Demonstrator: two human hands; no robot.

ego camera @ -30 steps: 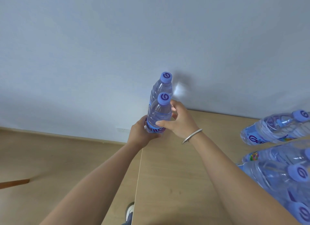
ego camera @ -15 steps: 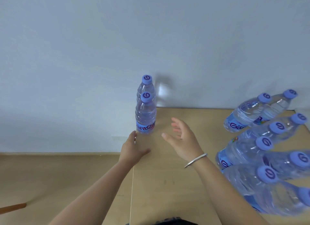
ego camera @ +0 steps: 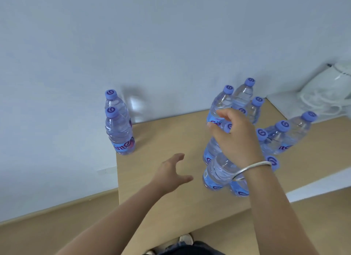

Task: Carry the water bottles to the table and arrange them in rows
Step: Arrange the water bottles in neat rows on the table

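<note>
Glossy plastic bottles (ego camera: 119,133), matt wood table (ego camera: 167,137)

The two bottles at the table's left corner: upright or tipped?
Upright. Both bottles stand on their bases at the table corner, one behind the other, caps up, no hand touching them.

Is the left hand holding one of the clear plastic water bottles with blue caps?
No, the left hand hovers open above the bare wooden table, touching no bottle.
</note>
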